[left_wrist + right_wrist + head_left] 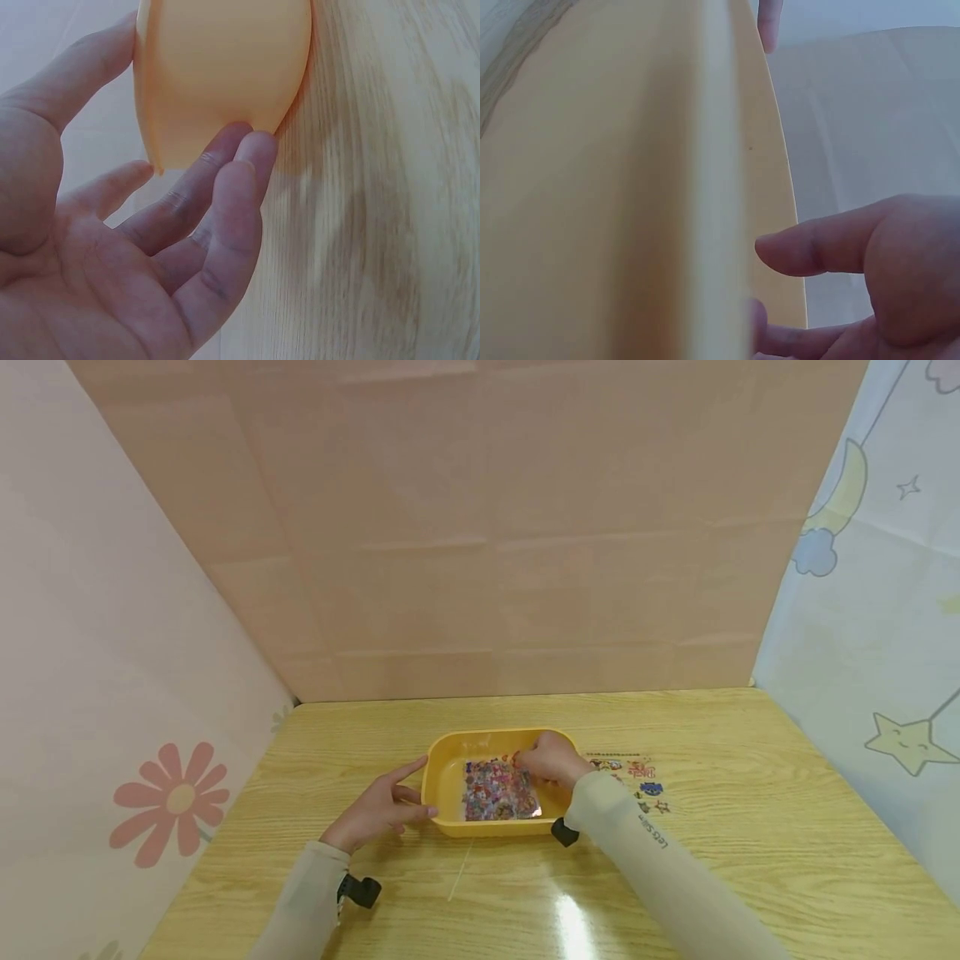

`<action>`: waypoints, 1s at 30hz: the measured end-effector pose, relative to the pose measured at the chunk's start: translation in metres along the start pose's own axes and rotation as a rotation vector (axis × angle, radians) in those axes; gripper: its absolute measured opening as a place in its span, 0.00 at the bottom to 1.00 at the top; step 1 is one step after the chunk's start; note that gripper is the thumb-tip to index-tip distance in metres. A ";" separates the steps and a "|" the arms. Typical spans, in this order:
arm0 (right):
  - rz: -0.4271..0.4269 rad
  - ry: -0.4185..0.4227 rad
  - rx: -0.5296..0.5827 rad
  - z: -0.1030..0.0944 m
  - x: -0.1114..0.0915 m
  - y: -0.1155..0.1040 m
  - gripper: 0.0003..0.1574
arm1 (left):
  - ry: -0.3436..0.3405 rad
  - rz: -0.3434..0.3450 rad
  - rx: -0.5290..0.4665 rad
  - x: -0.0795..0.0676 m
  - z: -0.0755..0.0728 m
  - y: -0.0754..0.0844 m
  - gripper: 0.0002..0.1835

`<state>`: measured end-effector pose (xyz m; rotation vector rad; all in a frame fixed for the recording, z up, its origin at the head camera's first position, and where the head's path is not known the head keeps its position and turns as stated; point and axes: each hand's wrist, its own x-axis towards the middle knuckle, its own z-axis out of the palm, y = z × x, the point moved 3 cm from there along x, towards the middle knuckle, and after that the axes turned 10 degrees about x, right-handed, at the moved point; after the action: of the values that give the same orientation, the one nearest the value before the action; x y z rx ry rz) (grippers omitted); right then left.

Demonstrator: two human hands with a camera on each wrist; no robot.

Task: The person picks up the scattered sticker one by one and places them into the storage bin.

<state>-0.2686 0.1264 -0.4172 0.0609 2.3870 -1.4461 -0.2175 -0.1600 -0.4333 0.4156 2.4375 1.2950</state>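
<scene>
A yellow plastic basin (501, 828) stands on the wooden table. Inside it lies a clear packet of small, colourful printed pieces (498, 792). My left hand (380, 810) is at the basin's left end, thumb and index finger spread along the rim; in the left wrist view its other fingertips touch the outer wall. My right hand (553, 760) reaches over the basin's right side, fingers bent down by the packet's upper right corner, where small red-orange bits show. The basin's rim hides part of these fingers in the right wrist view, so I cannot tell whether they pinch anything.
Right of the basin, a clear sheet with colourful printed figures (651, 788) lies flat on the table, partly behind my right sleeve. A thin pale strip (461, 870) lies in front of the basin. A pinkish backdrop (487, 568) and patterned side panels surround the table (750, 827).
</scene>
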 end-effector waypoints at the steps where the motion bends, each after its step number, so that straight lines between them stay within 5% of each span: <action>1: 0.001 -0.001 0.002 0.000 0.000 0.000 0.33 | 0.000 -0.001 0.000 0.000 0.000 0.000 0.49; 17: -0.011 -0.006 -0.028 -0.002 -0.001 0.002 0.30 | 0.004 0.000 -0.004 0.000 0.001 -0.001 0.49; 22: -0.059 -0.048 0.021 -0.009 -0.004 0.002 0.16 | 0.008 -0.010 0.002 0.001 0.001 -0.002 0.49; 26: -0.101 -0.072 0.096 -0.022 -0.007 0.005 0.28 | 0.013 -0.023 0.003 0.002 0.000 -0.003 0.49; 30: -0.126 -0.061 0.140 -0.038 -0.009 0.009 0.28 | 0.011 -0.024 -0.001 0.003 0.000 -0.004 0.49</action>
<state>-0.2688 0.1648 -0.4065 -0.0997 2.2744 -1.6467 -0.2201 -0.1608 -0.4376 0.3782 2.4436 1.2919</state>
